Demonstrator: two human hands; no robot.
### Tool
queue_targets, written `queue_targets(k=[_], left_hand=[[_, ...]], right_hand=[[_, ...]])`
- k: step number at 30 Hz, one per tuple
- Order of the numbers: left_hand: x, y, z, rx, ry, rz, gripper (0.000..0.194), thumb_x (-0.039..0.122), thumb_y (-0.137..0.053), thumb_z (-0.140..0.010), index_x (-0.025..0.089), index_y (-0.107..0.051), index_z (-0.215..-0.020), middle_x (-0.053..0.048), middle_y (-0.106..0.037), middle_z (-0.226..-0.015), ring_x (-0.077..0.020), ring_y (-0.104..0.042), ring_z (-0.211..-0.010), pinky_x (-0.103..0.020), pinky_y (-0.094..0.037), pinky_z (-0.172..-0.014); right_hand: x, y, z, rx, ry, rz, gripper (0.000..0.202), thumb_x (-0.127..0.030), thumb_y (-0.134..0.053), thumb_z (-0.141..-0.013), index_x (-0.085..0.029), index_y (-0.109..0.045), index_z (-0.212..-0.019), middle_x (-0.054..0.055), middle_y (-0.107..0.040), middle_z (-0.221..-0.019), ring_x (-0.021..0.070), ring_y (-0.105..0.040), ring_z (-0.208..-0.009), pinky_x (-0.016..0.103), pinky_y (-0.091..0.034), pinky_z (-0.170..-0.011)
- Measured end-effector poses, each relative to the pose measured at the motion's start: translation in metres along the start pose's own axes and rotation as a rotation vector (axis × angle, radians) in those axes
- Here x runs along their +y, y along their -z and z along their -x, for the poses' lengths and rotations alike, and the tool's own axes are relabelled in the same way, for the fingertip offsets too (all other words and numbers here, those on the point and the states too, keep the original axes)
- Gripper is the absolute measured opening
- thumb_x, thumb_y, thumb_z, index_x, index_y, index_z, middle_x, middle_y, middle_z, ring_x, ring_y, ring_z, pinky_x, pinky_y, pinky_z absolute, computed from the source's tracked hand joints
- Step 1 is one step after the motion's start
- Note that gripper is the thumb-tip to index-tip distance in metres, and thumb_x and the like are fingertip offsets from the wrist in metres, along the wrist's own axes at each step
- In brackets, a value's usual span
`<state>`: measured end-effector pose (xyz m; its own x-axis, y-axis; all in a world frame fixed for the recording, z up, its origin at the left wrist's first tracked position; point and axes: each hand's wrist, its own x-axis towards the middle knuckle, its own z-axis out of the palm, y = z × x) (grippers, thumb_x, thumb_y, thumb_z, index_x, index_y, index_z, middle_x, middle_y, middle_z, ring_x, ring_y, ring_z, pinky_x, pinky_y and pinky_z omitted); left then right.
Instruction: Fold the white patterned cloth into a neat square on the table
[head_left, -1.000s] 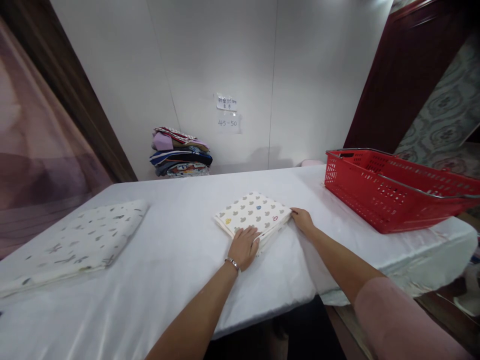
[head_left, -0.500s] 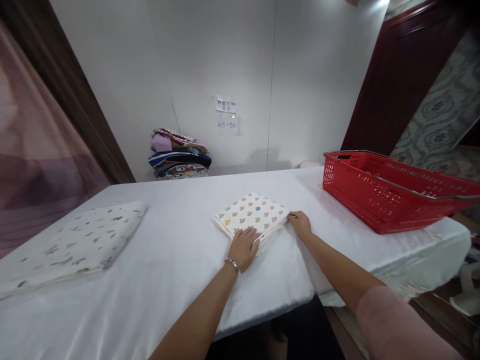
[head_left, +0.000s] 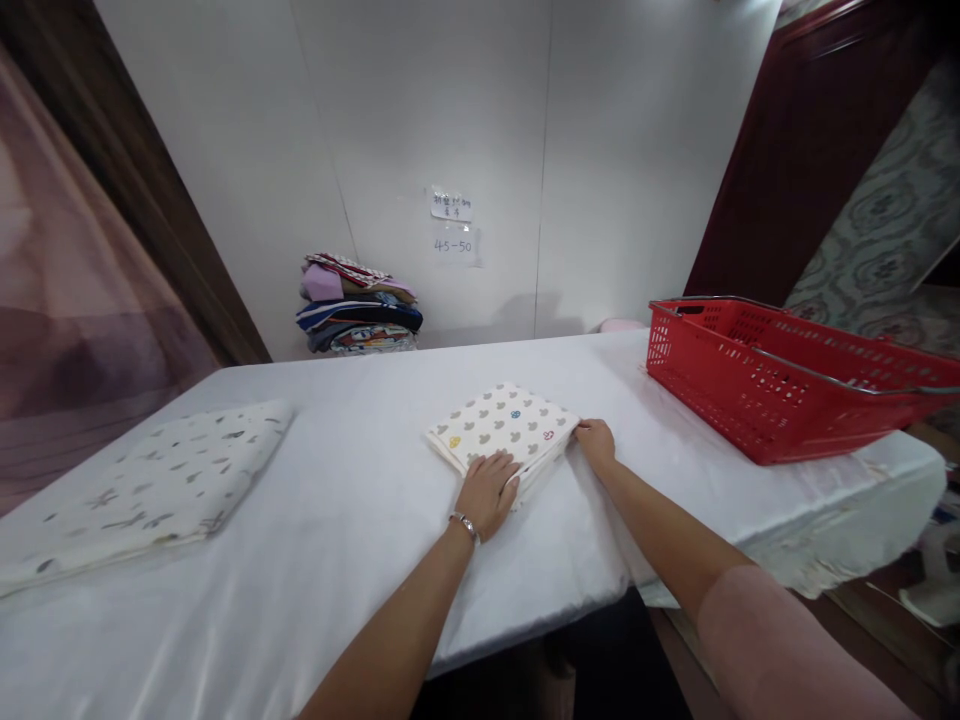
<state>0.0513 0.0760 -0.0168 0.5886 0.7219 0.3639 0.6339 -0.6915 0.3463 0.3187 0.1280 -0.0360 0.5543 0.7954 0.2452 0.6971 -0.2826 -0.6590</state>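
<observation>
A folded white cloth [head_left: 499,418] printed with grey mouse-head shapes lies in the middle of the table, a corner toward me. Its layers show along the near right edge. My left hand [head_left: 487,493], with a metal band at the wrist, rests on the near corner, fingers stretched out flat. At the right corner, my right hand [head_left: 598,444] is closed in a pinch on the cloth's edge; its fingertips are partly hidden. Farther left lies another folded white cloth [head_left: 169,480] with a scattered dark print.
A red plastic basket [head_left: 750,395] with metal handles stands at the right of the white-covered table [head_left: 337,600]. Stacked folded fabrics [head_left: 360,310] rest at the back against the wall. Two paper notes [head_left: 454,243] are stuck there. A pinkish curtain [head_left: 75,270] hangs at the left.
My right hand has shifted very slightly left at the cloth's right corner. My left hand stays in place, and the cloth lies nearly the same.
</observation>
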Motion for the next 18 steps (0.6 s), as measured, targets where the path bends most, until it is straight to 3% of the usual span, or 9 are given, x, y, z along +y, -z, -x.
queue_targets(k=[6,18], left_hand=[[0.000,0.000,0.000,0.007,0.009,-0.007,0.038,0.036,-0.030,-0.091,0.023,-0.053,-0.119,-0.002,-0.050,-0.129,-0.0187,-0.036,-0.125,-0.042,-0.022,-0.107],[-0.001,-0.002,0.001,0.025,0.003,0.000,0.038,0.038,-0.031,-0.091,0.026,-0.053,-0.119,0.000,-0.050,-0.129,-0.0192,-0.035,-0.125,-0.043,-0.023,-0.106]], right_hand=[[-0.002,0.003,0.001,-0.005,0.017,0.002,0.026,-0.025,-0.046,-0.067,-0.015,-0.070,-0.071,0.008,-0.068,-0.081,0.0197,-0.060,-0.078,0.024,-0.042,-0.065],[0.010,0.014,0.003,-0.034,0.096,-0.036,0.025,-0.023,-0.043,-0.064,-0.018,-0.067,-0.066,0.004,-0.067,-0.079,0.0191,-0.058,-0.082,0.024,-0.042,-0.069]])
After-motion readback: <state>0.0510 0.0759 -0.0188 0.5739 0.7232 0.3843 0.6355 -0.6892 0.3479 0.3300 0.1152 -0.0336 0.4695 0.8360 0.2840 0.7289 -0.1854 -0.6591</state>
